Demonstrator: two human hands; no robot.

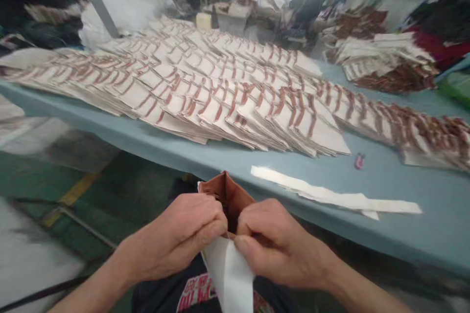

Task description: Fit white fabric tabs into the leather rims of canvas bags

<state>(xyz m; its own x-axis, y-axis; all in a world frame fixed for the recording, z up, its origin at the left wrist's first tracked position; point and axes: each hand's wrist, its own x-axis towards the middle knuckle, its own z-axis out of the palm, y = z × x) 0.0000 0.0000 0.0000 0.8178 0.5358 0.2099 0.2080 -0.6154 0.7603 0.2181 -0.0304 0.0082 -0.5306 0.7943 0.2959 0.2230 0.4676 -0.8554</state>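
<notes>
Over my lap, between both hands, is a piece of sewn fabric, white outside with a brown lining [240, 200], spread apart at its top. My left hand [183, 234] is closed, thumb and fingers pinching the left part of its edge. On the other side my right hand [271, 239] pinches the edge too, thumb on the white cloth [229, 274], fingers curled over. The white part hangs down toward my lap. The two hands are a small gap apart, and their fingertips partly hide the edge.
A blue-covered table [235, 156] stands in front of me. Overlapping rows of white pieces with brown edging [216, 98] cover much of it. Nearer lie white fabric strips [330, 195] and a small pink object [359, 160]. Further right sits a fabric pile [389, 58].
</notes>
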